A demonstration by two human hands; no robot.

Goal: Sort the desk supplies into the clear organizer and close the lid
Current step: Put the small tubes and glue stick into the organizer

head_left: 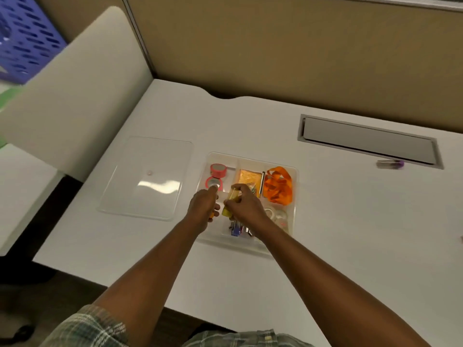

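My right hand [246, 205] pinches a yellow thing [228, 210] over the clear organizer [233, 242], mid surface [338, 221]. My left hand [201, 206] curls round an orange thing [212, 214]. The lid [147, 179] lies toward the left edge.

There were two pink tape rolls [218, 170], one orange ribbon [278, 187], one clear lid [146, 177], one organizer [293, 196], one purple-capped tube [390, 163].

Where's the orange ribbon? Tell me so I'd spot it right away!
On the white desk sits a clear organizer split into compartments. Look in its far right corner compartment, where the orange ribbon lies bunched up. It is the only loose, crumpled thing; the pink tape rolls at far left and clear tape rolls just nearer are neat rings.
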